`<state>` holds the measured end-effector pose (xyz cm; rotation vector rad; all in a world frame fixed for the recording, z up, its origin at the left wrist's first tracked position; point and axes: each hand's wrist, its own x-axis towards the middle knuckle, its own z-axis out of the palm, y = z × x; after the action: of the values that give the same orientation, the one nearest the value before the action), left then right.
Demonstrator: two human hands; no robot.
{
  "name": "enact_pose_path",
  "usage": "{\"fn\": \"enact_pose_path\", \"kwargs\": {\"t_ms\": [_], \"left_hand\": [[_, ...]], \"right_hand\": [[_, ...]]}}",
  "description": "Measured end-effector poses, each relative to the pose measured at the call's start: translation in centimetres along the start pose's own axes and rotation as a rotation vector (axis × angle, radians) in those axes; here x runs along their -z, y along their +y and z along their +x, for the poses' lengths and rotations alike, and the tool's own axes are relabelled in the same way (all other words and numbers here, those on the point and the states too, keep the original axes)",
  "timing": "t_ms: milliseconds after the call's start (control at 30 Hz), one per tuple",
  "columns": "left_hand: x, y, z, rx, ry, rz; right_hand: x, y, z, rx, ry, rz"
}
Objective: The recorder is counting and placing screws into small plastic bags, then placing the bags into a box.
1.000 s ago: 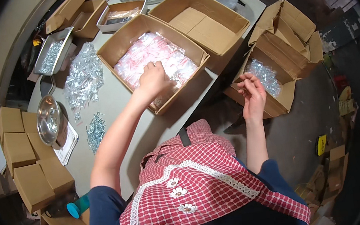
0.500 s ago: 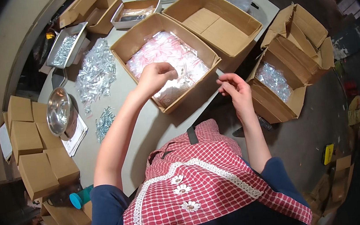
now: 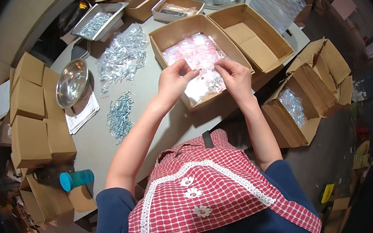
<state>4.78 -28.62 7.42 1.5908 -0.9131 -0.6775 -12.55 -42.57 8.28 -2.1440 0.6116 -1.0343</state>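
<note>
Both my hands are over an open cardboard box (image 3: 223, 36) holding a heap of small clear plastic bags (image 3: 195, 49) with pinkish edges. My left hand (image 3: 175, 82) has its thumb and forefinger pinched together above the near part of the heap. Facing it, my right hand (image 3: 238, 80) also pinches, its fingertips a short way from the left ones. Whatever lies between the fingertips blends into the shiny bags below, so I cannot make it out. Left of the box are a loose pile of screws (image 3: 121, 117) and a larger heap of filled clear bags (image 3: 123, 54).
A second cardboard box (image 3: 251, 40) adjoins the first. Farther left stand a metal bowl (image 3: 72, 83), papers (image 3: 80, 114) and a metal tray of small hardware (image 3: 97, 23). A carton with filled bags (image 3: 292, 106) is at right; a teal bottle (image 3: 76, 179) lies lower left.
My right hand has moved left and up, from outside the box's near right corner to over the bags, close to my left hand. The view has shifted, so the table's things appear farther right and lower.
</note>
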Motion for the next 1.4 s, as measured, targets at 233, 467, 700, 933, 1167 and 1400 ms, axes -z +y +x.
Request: {"fn": "enact_pose_path", "kwargs": {"t_ms": [233,467,700,933,1167,1400], "left_hand": [[-1.1,1.9,-1.5,-0.406,0.145,0.303],[0.9,3.4,-4.9,-0.112,-0.081,0.075],[4.8,3.2,-9.8,0.100,-0.100,-0.143],[7.6,2.7,-15.0,-0.025,0.097,0.027],[10.0,4.3,-19.1,0.098,0.186,0.320],[11.5,3.0,-20.4,-0.042,0.333,0.426]], "right_hand": [[0.7,-2.6,-1.8,-0.355,-0.169,0.409],[1.3,-5.8,-3.1,-0.473,-0.408,0.687],[-1.1,-8.2,-3.5,-0.503,-0.759,0.587],[-6.2,-10.0,-6.4,-0.358,-0.797,0.712],[-9.2,-12.1,-7.8,-0.266,-0.865,0.646],[-10.4,-13.5,-8.2,-0.169,-0.895,0.466]]}}
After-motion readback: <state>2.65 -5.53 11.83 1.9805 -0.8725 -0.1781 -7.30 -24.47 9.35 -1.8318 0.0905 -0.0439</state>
